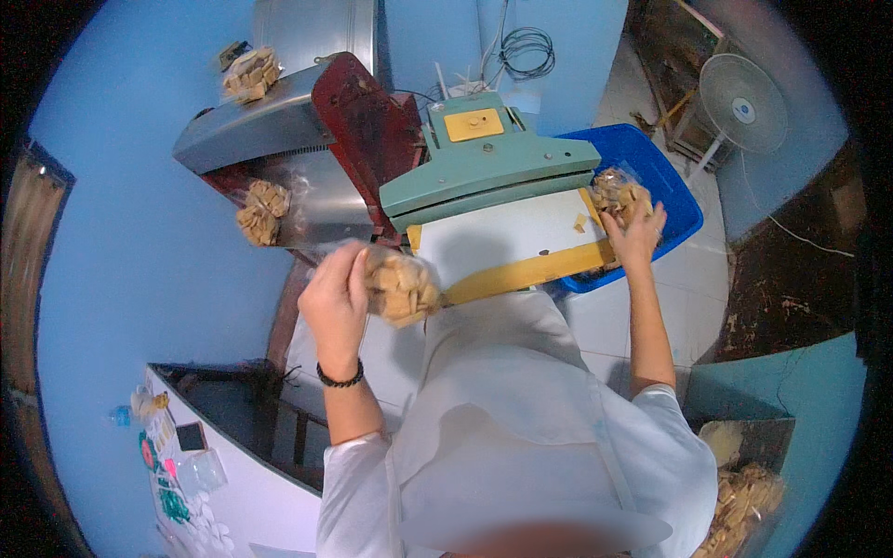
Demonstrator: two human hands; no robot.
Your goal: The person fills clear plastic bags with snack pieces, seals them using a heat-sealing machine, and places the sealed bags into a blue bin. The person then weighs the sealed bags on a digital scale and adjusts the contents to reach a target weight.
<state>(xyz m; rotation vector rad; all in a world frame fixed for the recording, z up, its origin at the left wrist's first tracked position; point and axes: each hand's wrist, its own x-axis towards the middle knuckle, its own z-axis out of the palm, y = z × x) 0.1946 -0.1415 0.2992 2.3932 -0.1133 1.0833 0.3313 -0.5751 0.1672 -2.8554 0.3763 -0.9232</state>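
Observation:
My left hand (335, 296) pinches the gathered top of a clear plastic bag of tan snack pieces (402, 286), which hangs at the left end of the sealing machine's white shelf (493, 240). On the right, my right hand (637, 234) has its fingers round a second bag of snack pieces (618, 190), over the near-left part of a blue plastic tub (684, 200). Between the hands stands the green bag-sealing machine (488, 181). Yellow tape runs along the edges of its shelf, and a small tan piece (580, 223) lies there.
A metal and dark red machine (256, 121) at the far left bears one filled bag (251, 74) on top and another (263, 212) lower down. A white fan (742, 104) stands beyond the tub. At the lower left is a white table (251, 507) with small items; more snack pieces (744, 502) sit lower right.

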